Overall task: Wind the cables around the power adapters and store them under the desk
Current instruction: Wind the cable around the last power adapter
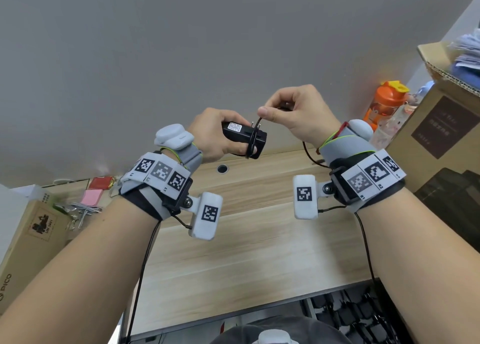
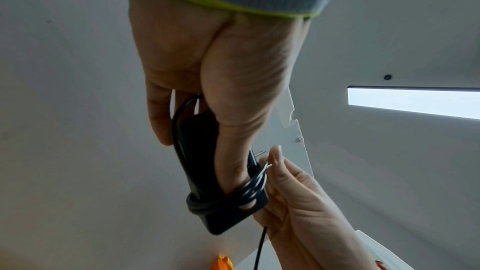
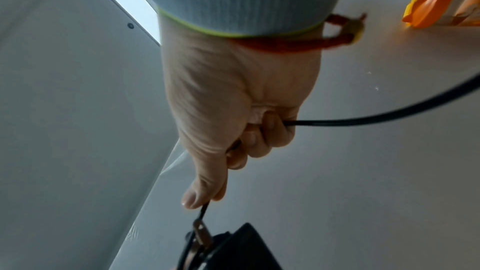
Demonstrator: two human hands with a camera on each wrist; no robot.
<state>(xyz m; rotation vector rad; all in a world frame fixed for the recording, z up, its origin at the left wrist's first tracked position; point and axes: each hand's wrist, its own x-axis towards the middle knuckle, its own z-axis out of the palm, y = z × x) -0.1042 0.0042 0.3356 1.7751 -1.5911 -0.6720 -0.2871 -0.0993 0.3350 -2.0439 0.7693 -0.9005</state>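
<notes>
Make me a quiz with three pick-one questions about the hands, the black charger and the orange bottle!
1. Where is the orange bottle?
A. at the right, by a cardboard box
B. in the left hand
C. on the floor

2. What colour is the power adapter?
A. white
B. black
C. red

3. What is the cable doing?
A. lying flat on the desk
B. partly wound round the adapter
C. plugged into a wall

Answers: 1 A, it stands beside the box. 2 B, its body is black with a small white label. 3 B, loops circle the adapter in the left hand while the right hand pinches the loose part.
</notes>
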